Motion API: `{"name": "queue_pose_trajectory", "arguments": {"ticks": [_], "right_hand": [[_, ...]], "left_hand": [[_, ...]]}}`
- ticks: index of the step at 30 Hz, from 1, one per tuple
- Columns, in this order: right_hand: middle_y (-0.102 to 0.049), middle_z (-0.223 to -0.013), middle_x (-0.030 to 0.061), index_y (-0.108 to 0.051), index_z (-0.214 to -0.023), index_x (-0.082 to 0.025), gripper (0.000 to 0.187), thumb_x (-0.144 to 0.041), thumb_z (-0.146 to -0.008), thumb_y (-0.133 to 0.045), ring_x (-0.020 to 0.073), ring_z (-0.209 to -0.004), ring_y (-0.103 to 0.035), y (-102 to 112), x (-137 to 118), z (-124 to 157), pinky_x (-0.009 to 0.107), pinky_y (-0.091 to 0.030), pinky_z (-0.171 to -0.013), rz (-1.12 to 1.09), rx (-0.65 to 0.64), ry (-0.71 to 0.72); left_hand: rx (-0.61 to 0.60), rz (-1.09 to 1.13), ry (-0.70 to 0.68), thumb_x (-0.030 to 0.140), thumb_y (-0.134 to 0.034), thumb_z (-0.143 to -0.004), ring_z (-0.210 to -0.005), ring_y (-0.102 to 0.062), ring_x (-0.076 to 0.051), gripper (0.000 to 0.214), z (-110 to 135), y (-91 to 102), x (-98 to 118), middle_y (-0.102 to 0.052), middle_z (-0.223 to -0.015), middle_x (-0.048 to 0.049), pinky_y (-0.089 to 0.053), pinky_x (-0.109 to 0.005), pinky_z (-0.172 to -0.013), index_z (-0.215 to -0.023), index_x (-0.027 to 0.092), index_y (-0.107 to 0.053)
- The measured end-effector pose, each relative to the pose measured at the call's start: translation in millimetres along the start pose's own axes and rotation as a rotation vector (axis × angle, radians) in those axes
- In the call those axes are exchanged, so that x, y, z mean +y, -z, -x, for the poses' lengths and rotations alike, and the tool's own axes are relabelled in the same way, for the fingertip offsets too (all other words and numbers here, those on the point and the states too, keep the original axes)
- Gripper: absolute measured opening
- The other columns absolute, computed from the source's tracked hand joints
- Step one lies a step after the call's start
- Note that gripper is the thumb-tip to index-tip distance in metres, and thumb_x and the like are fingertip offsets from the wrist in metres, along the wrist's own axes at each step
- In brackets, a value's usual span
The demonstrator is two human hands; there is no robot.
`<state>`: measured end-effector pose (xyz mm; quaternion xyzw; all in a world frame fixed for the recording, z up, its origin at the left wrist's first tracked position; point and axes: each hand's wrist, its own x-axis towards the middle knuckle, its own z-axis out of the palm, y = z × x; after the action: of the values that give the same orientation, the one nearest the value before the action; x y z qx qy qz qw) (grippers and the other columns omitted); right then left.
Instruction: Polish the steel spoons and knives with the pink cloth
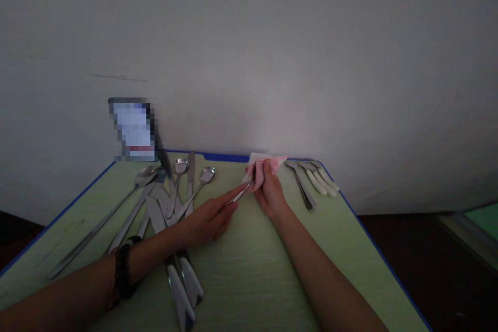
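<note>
My left hand [213,218] grips the thin metal handle [241,194] of a piece of cutlery between thumb and fingers. The far end of that piece is wrapped in a pink and white cloth [260,174], so its kind is hidden. Closed around the cloth is my right hand [270,189], just beyond the left. Under and beside my left forearm lies a loose pile of cutlery, with a square-headed spoon [208,174], another such spoon [181,166], a long-handled spoon [146,176] and several knives [155,212].
Several white-handled utensils [317,181] and dark metal-handled ones [303,189] lie at the table's far right. A blurred-out screen [134,129] stands at the back left. The pale green table [249,280] has a blue edge and meets a grey wall [295,62].
</note>
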<state>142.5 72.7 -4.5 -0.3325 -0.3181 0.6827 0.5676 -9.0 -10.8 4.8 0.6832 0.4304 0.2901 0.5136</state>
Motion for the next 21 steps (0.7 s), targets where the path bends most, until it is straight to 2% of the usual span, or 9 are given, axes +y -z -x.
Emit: {"name": "queue_pose_trajectory", "arguments": {"ticks": [5,9,13,16,21], "right_hand": [[-0.069,-0.078,0.0028,-0.065,-0.08,-0.017,0.033,-0.046,-0.066,-0.072,0.0122,-0.064,-0.06,3.9,-1.2,-1.4,0.022,-0.046,-0.054,-0.011,-0.107,-0.024],[-0.07,-0.085,0.0017,-0.066,-0.083,-0.019,0.028,-0.04,-0.065,-0.074,0.0134,-0.071,-0.063,5.7,-3.6,-2.9,0.023,-0.05,-0.059,-0.067,-0.123,-0.066],[-0.07,-0.09,-0.0005,-0.065,-0.085,-0.022,0.029,-0.046,-0.068,-0.071,0.0134,-0.077,-0.064,6.3,-7.4,-1.6,0.026,-0.052,-0.071,-0.155,-0.186,-0.089],[-0.07,-0.086,-0.0001,-0.065,-0.083,-0.022,0.033,-0.051,-0.068,-0.07,0.0135,-0.075,-0.064,5.3,-8.0,0.7,0.028,-0.052,-0.074,-0.144,-0.241,-0.123],[-0.069,-0.084,0.0027,-0.067,-0.086,-0.02,0.042,-0.053,-0.062,-0.073,0.0166,-0.077,-0.063,2.1,-3.9,5.6,0.029,-0.052,-0.068,0.004,-0.366,-0.193]], "left_hand": [[0.025,0.116,0.027,0.037,-0.033,-0.094,-0.038,-0.031,-0.007,0.055,1.1,-0.3,-4.3,-0.034,-0.045,0.0104,-0.027,-0.017,-0.039,-0.144,0.014,-0.026],[0.093,0.226,0.046,0.042,-0.039,-0.091,-0.043,-0.028,-0.007,0.055,-1.5,-2.6,-6.1,-0.032,-0.052,0.0099,-0.023,-0.017,-0.039,-0.138,0.014,-0.035],[0.144,0.326,0.088,0.049,-0.036,-0.089,-0.043,-0.024,-0.007,0.048,-4.3,-2.7,-5.2,-0.029,-0.055,0.0092,-0.021,-0.019,-0.038,-0.112,0.011,-0.054],[0.23,0.141,0.087,0.048,-0.032,-0.091,-0.046,-0.029,-0.008,0.041,-3.0,-1.0,-2.8,-0.032,-0.054,0.008,-0.023,-0.021,-0.042,-0.093,0.015,-0.056],[0.305,-0.172,0.038,0.04,-0.031,-0.092,-0.055,-0.039,-0.012,0.029,0.1,-0.5,3.4,-0.039,-0.059,0.006,-0.03,-0.024,-0.053,-0.081,0.018,-0.048]]}}
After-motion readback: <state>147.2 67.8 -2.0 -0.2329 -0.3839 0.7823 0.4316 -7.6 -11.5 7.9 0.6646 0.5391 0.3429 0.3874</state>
